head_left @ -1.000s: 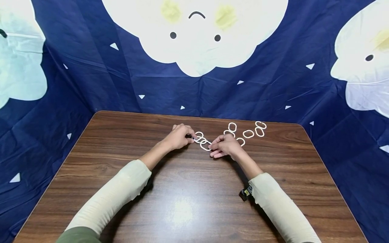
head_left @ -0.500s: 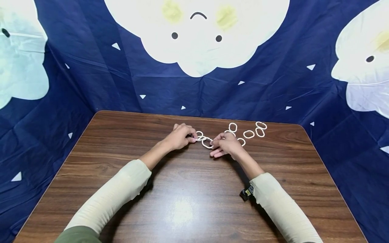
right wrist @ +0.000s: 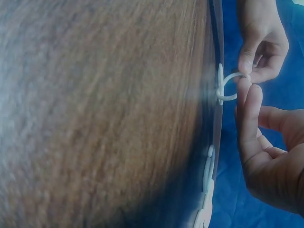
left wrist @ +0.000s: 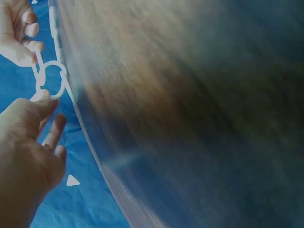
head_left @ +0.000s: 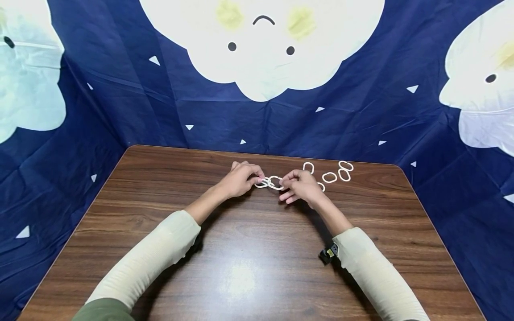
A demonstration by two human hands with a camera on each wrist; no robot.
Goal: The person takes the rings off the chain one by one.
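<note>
White oval chain links hang between the two hands near the table's far edge. My left hand (head_left: 242,179) pinches one link (head_left: 261,186) between thumb and index finger. Opposite it, my right hand (head_left: 302,186) pinches another link (head_left: 275,188) by its right end, its other fingers loosely spread. These links overlap and appear looped through each other. From the left wrist, a rounded link (left wrist: 64,78) shows above the left thumb tip. In the right wrist view a curved link (right wrist: 229,98) meets one seen edge-on (right wrist: 220,85), and fingertips partly cover where the links are gripped.
Several loose links lie right of the hands, among them one alone (head_left: 329,182) and an overlapping pair (head_left: 344,179). The right hand partly covers another (head_left: 323,186). A blue cloth with clouds (head_left: 265,120) stands behind the wooden table (head_left: 241,232).
The joined links have shifted slightly toward the far edge and tilted, now overlapping more closely. Both hands keep their pinch, the right having moved a little away from the body.
</note>
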